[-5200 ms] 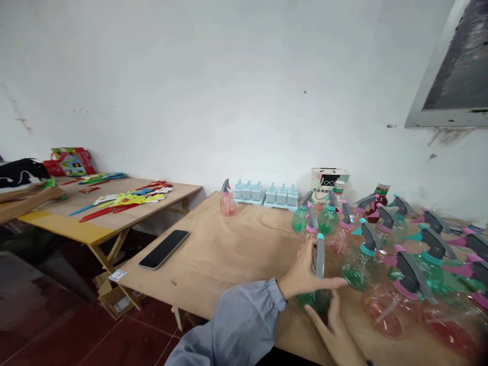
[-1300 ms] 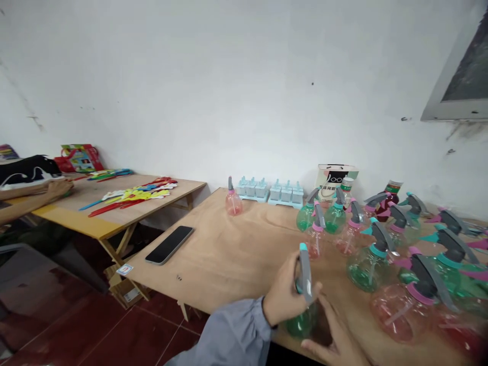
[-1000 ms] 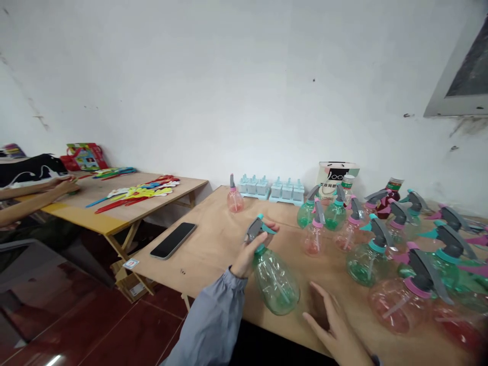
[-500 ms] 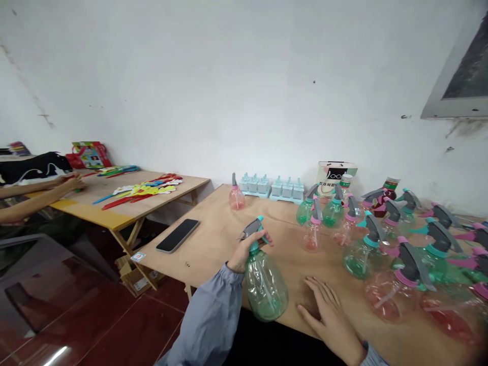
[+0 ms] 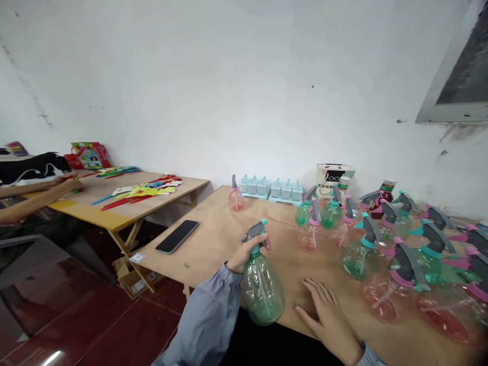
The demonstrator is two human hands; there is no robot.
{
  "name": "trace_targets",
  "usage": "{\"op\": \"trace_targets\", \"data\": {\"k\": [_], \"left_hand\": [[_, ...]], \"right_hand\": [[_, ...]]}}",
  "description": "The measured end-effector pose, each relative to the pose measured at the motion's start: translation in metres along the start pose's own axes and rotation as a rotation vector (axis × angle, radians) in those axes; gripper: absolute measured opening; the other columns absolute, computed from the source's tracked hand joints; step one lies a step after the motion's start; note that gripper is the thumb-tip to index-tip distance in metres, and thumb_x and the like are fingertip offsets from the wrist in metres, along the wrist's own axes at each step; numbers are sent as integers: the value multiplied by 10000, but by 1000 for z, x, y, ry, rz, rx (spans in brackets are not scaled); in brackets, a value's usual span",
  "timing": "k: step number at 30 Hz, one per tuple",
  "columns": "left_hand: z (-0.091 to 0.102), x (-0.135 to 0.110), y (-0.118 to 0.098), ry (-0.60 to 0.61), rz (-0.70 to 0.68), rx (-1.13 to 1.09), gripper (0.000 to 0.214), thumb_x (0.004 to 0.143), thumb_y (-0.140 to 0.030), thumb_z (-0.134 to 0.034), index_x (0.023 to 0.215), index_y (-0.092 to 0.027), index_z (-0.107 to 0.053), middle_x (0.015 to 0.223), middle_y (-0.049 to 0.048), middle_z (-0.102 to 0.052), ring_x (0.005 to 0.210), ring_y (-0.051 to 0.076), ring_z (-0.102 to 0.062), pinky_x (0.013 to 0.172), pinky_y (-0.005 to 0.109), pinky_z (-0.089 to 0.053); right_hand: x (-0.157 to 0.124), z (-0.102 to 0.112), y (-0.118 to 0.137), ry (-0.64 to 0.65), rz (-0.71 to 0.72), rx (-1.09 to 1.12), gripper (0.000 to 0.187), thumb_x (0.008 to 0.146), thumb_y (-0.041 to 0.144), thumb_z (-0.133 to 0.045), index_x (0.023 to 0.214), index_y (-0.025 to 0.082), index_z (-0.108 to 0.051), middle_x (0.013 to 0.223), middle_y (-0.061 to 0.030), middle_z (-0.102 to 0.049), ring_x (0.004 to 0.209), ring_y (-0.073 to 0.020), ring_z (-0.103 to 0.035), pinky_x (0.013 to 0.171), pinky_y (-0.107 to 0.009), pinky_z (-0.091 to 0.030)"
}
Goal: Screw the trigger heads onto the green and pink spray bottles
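At lower centre, the left hand [image 5: 247, 250] grips the neck of a translucent green plastic spray bottle [image 5: 262, 291], holding it over the near edge of the wooden tabletop [image 5: 213, 239]. The right hand [image 5: 328, 317] lies open and flat on the wood. By the look of it this one bottle is in hand, while the crowd of green and pink spray bottles [image 5: 360, 259] at the right stands untouched.

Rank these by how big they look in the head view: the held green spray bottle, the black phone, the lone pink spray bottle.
1. green spray bottle, though it is nearest the camera
2. phone
3. pink spray bottle, farthest away
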State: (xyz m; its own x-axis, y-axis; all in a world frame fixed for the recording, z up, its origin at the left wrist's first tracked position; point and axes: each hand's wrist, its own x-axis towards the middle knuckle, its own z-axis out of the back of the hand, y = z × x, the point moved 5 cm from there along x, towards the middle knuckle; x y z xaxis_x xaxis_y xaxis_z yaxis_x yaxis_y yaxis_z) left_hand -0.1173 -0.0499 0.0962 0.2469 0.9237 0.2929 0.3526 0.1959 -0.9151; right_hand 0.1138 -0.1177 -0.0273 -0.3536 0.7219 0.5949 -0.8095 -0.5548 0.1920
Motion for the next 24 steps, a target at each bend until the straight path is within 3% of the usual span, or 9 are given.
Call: {"op": "trace_targets", "data": {"k": [2,6,9,12,15,20,24], "left_hand": [[2,1,-1,-45,-7,9,364,736,-497,-732,600,-175,-630,567,11,-609,651,174,-653,774,327,-522],[1,0,-5,-24,-40,15,347,705,-493,-755,820,-169,-709,742,45,-698,823,224,-698,906,383,-518],[11,-1,-9,-149,-91,102,351,743,-526,-697,717,-177,-663,656,22,-656,702,193,-673,913,397,-521],[33,-1,-19,-281,-167,396,392,787,-560,-636,665,-187,-642,639,19,-647,689,184,-659,863,371,-539],[67,-3,-30,-357,-216,742,389,744,-543,-706,887,-182,-711,791,38,-715,759,197,-676,763,333,-560],[130,-10,-36,-511,-295,914,616,691,-540,-752,1181,-182,-645,1019,76,-735,879,236,-719,761,344,-583],[148,-29,-25,-629,-369,1178,580,735,-557,-718,1187,-209,-614,956,54,-719,888,238,-703,815,372,-567]], "right_hand": [[0,0,0,-2,-1,1,486,902,452,-602,1317,202,-557,1279,-115,-672,1192,-303,-632,1013,-511,-516],[-1,-2,-1,-6,-3,0,495,897,451,-604,1323,202,-558,1281,-121,-672,1194,-306,-631,1018,-513,-510],[-1,-4,-2,-3,-1,-10,484,900,443,-600,1319,205,-564,1285,-118,-672,1191,-302,-634,1011,-502,-515],[-1,-4,-1,-8,25,-37,466,902,449,-600,1295,199,-581,1284,-115,-675,1183,-302,-640,994,-501,-525],[-1,-3,0,-8,53,-67,424,909,456,-591,1252,206,-607,1290,-107,-675,1178,-302,-643,983,-501,-531],[-1,-3,-2,4,44,-73,399,911,476,-590,1224,233,-634,1302,-92,-668,1183,-289,-638,987,-474,-528],[-2,-4,-2,-3,40,-75,395,906,481,-595,1213,238,-646,1297,-93,-668,1182,-289,-636,997,-476,-520]]}}
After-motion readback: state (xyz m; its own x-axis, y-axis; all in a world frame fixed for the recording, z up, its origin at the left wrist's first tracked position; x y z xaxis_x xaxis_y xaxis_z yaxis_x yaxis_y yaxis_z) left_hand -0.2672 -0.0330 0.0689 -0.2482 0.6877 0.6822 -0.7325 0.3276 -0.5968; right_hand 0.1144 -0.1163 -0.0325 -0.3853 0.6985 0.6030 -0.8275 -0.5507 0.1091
